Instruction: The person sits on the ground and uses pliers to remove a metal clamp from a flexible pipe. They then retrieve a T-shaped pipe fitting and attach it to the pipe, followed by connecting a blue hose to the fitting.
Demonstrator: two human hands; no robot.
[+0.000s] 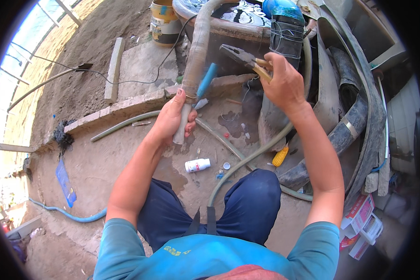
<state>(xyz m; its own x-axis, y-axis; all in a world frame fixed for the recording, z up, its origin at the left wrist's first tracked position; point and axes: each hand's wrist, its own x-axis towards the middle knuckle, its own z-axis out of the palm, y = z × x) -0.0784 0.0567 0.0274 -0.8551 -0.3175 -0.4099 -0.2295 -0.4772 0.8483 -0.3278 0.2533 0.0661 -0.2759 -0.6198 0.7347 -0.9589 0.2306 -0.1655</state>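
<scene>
My left hand [171,119] grips the lower end of a thick tan cloth-wrapped hose [197,51] where a pale pipe stub [180,131] sticks out below my fist. The hose curves up and over the rim of a dark water-filled tub [228,25]. My right hand [283,83] is raised to the right of the hose and holds pliers [241,57] by their yellowish handles, jaws pointing left toward the hose. A thin wire loop circles the hose just above my left hand. A blue-handled tool [205,81] lies behind the hose.
A small white bottle [197,165] and a bottle cap lie on the dirt floor. A green hose [247,156] snakes past my knees. A corn cob [280,156], stacked black rubber sheeting [354,112], a paint bucket [163,21] and cartons [361,219] surround the spot.
</scene>
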